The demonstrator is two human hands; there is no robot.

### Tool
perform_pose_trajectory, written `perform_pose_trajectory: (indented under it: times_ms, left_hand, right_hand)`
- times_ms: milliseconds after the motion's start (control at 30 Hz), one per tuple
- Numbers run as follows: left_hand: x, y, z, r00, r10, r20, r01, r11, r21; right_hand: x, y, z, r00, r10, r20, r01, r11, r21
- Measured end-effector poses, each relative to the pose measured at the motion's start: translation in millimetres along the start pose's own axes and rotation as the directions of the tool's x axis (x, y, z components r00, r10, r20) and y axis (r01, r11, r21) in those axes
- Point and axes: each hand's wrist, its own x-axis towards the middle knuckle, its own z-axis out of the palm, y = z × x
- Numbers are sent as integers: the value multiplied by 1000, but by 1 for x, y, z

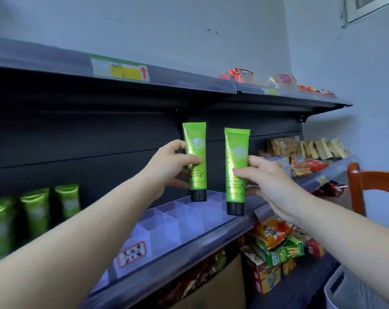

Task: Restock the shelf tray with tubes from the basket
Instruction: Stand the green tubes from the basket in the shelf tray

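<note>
Tubes, two of them, green with black caps pointing down, are held upright over a clear divided tray [166, 221] on a dark shelf [182, 262]. Left hand [166, 168] grasps the left tube [195, 152], thumb across its front and fingers [180, 182] curled behind it; its cap is at the tray's back edge. Right hand [276, 186] grasps the right tube [236, 161], thumb on the front and fingers [252, 191] behind; its cap is at the tray's right end, near the shelf's front lip. Whether either cap touches the tray cannot be told. The two tubes stand near each other, not touching. More green tubes [33, 212] stand blurred on the same shelf, far to the left. A small red-bordered label [133, 253] is stuck on the tray's front. A price tag [120, 68] sits on the edge of the shelf above. Snack packets [276, 241] fill the shelves to the right, and a wooden chair [367, 186] stands at the far right.
</note>
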Motion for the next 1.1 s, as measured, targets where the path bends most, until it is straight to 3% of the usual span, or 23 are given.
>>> perform_pose_trajectory:
  times_ms: [167, 467, 733, 933, 1100]
  left_hand:
    - [-31, 4, -80, 985, -19, -174, 33, 996, 79]
    - [-68, 2, -197, 896, 16, -443, 123, 951, 282]
    - [-71, -10, -251, 875, -31, -483, 244, 891, 383]
    - [-64, -29, -259, 887, -67, -457, 313, 815, 488]
    - [-58, -41, -266, 889, -67, -453, 306, 822, 480]
  right_hand:
    - [23, -3, 76, 993, -17, 114, 6, 995, 99]
    - [47, -10, 212, 958, -68, 277, 15, 982, 190]
    - [60, -8, 289, 924, -135, 357, 64, 977, 205]
    - [64, 16, 304, 932, -114, 345, 55, 983, 176]
    - [76, 26, 313, 941, -102, 321, 45, 983, 180]
